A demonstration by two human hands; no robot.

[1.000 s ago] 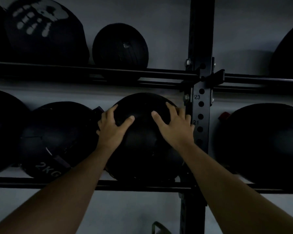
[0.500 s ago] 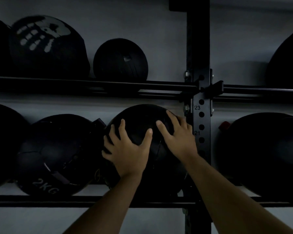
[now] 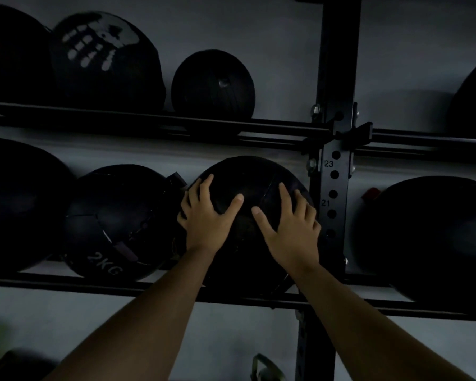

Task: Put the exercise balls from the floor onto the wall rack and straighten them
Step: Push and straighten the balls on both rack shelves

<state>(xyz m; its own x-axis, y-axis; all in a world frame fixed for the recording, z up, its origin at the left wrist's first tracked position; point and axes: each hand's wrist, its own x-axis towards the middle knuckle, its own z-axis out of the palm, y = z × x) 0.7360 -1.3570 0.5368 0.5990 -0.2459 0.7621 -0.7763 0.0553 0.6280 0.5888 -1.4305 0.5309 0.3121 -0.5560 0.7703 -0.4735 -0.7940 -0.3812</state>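
Observation:
A black exercise ball (image 3: 248,177) sits on the lower shelf rail (image 3: 66,284) of the black wall rack, just left of the upright post (image 3: 334,188). My left hand (image 3: 208,213) lies spread on the ball's left front, my right hand (image 3: 291,226) on its right front, both pressing it with fingers apart. To the left rests a ball marked 2KG (image 3: 116,221), touching the held ball. The scene is dim.
The upper rail (image 3: 149,125) carries a ball with a white handprint (image 3: 102,61) and a small ball (image 3: 213,83). More big balls sit at far left (image 3: 19,204) and right (image 3: 429,237). A green-edged object (image 3: 264,369) is low by the post.
My left hand slid from the ball's middle front back toward its left side. The right hand stayed on the right side. The view shifted slightly.

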